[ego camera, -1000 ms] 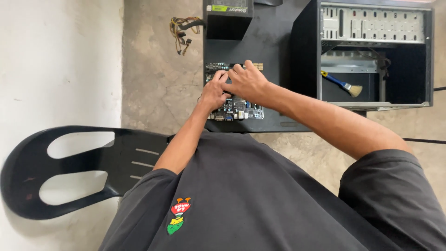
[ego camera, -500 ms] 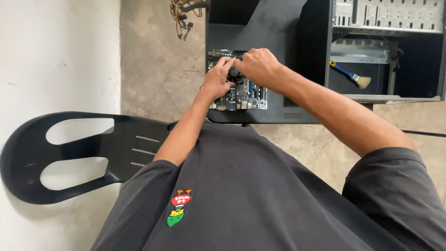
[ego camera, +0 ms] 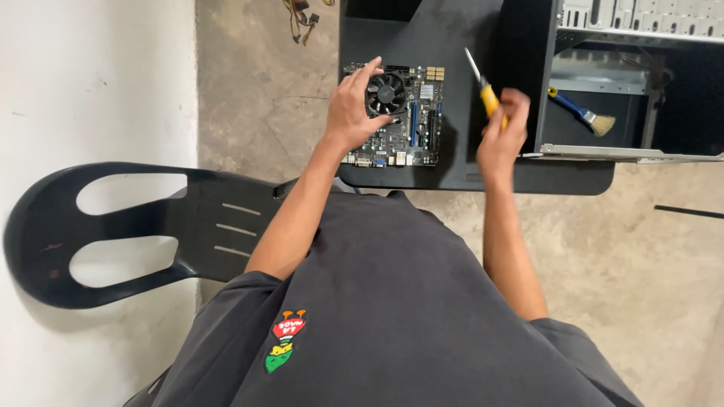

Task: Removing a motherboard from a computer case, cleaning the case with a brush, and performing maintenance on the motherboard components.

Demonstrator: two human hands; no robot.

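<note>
Head: left hand [ego camera: 353, 113] on motherboard [ego camera: 403, 120].

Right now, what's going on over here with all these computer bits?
A person works on a motherboard that lies on a black panel on the floor. The left hand rests on the board, its fingers at the round black cooler fan. The right hand holds a yellow-handled screwdriver up beside the board, tip clear of it. An open computer case with a small brush inside lies to the right.
</note>
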